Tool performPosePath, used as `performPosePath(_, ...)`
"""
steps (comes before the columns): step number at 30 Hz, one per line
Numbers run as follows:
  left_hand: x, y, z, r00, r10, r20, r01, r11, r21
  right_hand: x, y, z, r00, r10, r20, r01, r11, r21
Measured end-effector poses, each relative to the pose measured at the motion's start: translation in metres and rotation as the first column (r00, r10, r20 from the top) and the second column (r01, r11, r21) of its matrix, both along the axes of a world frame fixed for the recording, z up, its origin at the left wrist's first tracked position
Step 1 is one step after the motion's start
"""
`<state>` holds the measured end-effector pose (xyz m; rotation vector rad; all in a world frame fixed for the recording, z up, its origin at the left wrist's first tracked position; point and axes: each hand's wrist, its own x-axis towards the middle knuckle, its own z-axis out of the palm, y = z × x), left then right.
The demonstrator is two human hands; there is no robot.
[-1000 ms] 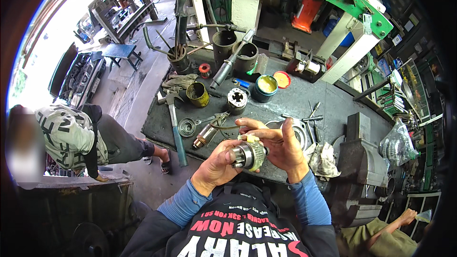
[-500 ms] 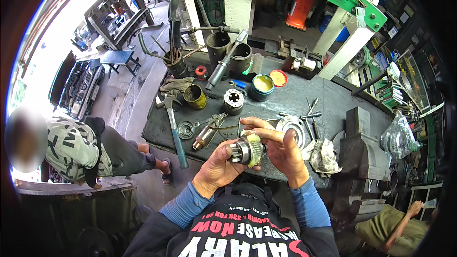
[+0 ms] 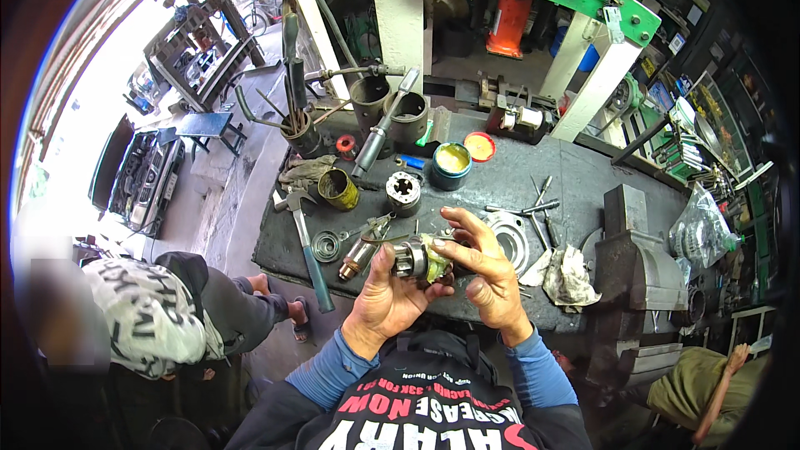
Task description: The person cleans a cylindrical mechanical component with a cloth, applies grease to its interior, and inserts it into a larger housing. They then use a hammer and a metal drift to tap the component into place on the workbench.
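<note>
In front of my chest I hold a metal gear assembly (image 3: 408, 261) whose toothed ring is smeared with yellowish grease. My left hand (image 3: 382, 304) is closed round its near-left end, thumb along the side. My right hand (image 3: 493, 279) has its fingers stretched and the thumb apart, fingertips touching the greased ring from the right. Just beyond stands a round slotted metal housing (image 3: 403, 194). An open blue tub of yellow grease (image 3: 452, 163) stands farther back, its red-rimmed lid (image 3: 480, 147) beside it. A copper-tipped cylindrical part (image 3: 358, 253) lies left of my left hand.
A claw hammer (image 3: 310, 252) lies at the bench's left edge, near a yellow can (image 3: 338, 190). Right of my hands are a metal ring (image 3: 510, 242), a crumpled rag (image 3: 572, 277) and a big vise (image 3: 637, 258). One person (image 3: 150, 317) is at left, another (image 3: 696, 387) at lower right.
The view has shifted slightly. My right fingers have moved over the greased ring, and the gear assembly has turned a little in my left hand. The person at left leans lower.
</note>
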<state>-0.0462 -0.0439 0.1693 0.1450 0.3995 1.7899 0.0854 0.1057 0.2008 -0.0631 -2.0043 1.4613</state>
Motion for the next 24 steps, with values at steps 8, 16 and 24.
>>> performPosePath(8, 0.007, 0.01, 0.007, 0.998, 0.005, 0.069, 0.002, 0.995, -0.103, 0.005, 0.001, -0.012, 0.99, -0.124, -0.065, 0.132, 0.98, 0.148)
performPosePath(16, 0.008, 0.018, 0.009, 0.984, 0.049, 0.17, -0.018, 0.984, -0.176, 0.016, 0.002, -0.027, 0.98, -0.192, -0.057, 0.2, 0.915, 0.352)
performPosePath(24, -0.008, 0.009, -0.003, 0.984, 0.004, -0.176, -0.013, 0.998, -0.053, 0.033, 0.007, -0.024, 0.991, -0.026, -0.128, -0.014, 0.954, -0.301)
